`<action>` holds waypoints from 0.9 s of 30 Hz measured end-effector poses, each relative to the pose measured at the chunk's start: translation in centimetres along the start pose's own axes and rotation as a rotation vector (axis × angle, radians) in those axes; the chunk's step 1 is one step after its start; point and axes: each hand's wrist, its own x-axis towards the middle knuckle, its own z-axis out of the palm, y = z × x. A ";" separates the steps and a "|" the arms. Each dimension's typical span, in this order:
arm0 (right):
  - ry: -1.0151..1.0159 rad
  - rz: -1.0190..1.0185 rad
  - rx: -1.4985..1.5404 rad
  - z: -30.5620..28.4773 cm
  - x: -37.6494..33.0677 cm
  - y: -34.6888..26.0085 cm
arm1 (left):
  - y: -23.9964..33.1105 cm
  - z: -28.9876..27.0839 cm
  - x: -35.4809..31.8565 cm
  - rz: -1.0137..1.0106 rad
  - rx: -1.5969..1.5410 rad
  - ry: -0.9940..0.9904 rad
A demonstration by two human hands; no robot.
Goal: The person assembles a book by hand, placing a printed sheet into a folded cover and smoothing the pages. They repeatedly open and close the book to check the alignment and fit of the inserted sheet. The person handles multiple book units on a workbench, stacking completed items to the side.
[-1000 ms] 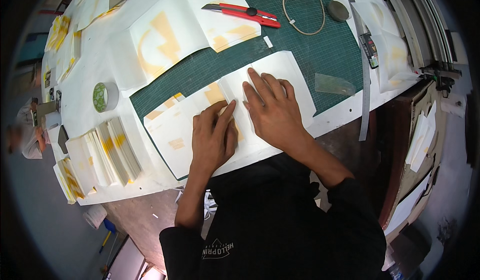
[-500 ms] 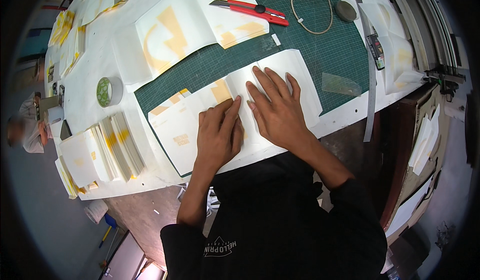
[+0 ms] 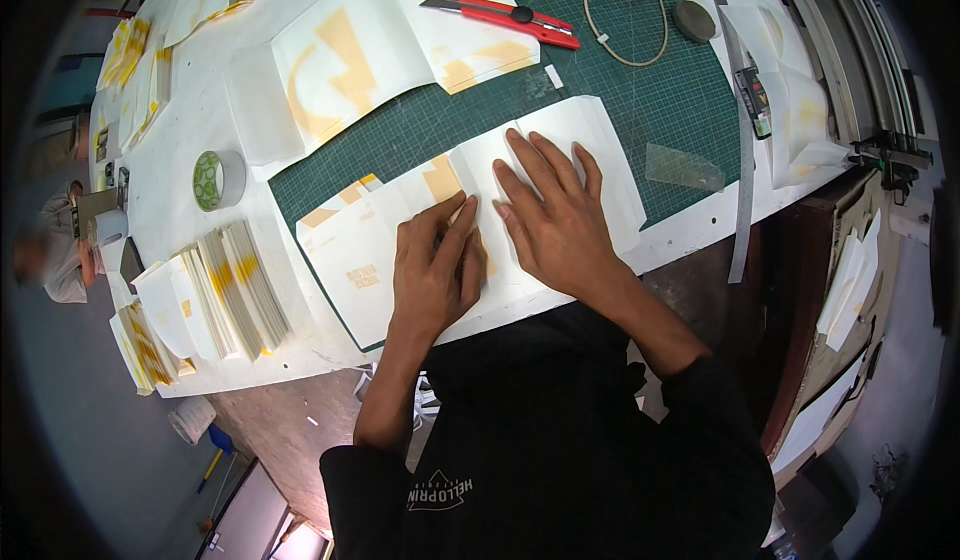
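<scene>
A white paper book jacket with pale yellow print (image 3: 350, 250) lies spread on the green cutting mat (image 3: 680, 80) in front of me. Fold lines cross it near the middle. My left hand (image 3: 435, 265) rests on it with bent fingers close together, the fingertips at the raised fold; its thumb is mostly hidden. Just right of that fold, my right hand (image 3: 560, 220) lies flat on the white paper, fingers spread. Beyond them lies a second printed cover (image 3: 350, 70), unfolded. A red utility knife (image 3: 530, 23), blade out, rests across its right part.
A roll of green-cored tape (image 3: 218, 181) and a row of standing booklets (image 3: 235, 285) are on the white table at left. A steel ruler (image 3: 742, 200) overhangs the right edge. A white cable (image 3: 640, 60), a round grey object (image 3: 693, 20) and a clear plastic strip (image 3: 684, 168) lie at right.
My left fingers have shifted slightly at the fold, while the right hand stays in place. At the left end of the booklet row, a loose cover has tipped, showing more yellow edges beside it.
</scene>
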 end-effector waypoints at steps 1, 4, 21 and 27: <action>-0.004 0.004 0.004 -0.1 0.0 0.0 | 0.0 0.0 0.0 0.005 0.006 0.000; 0.005 -0.003 -0.006 0.0 0.0 0.1 | 0.1 -0.1 0.2 0.024 0.024 -0.005; -0.029 0.010 -0.095 -0.7 0.2 0.1 | 0.5 -0.3 0.5 0.011 0.053 -0.075; -0.029 0.004 -0.100 -0.8 0.3 0.2 | 0.5 -0.4 0.5 0.032 0.087 -0.092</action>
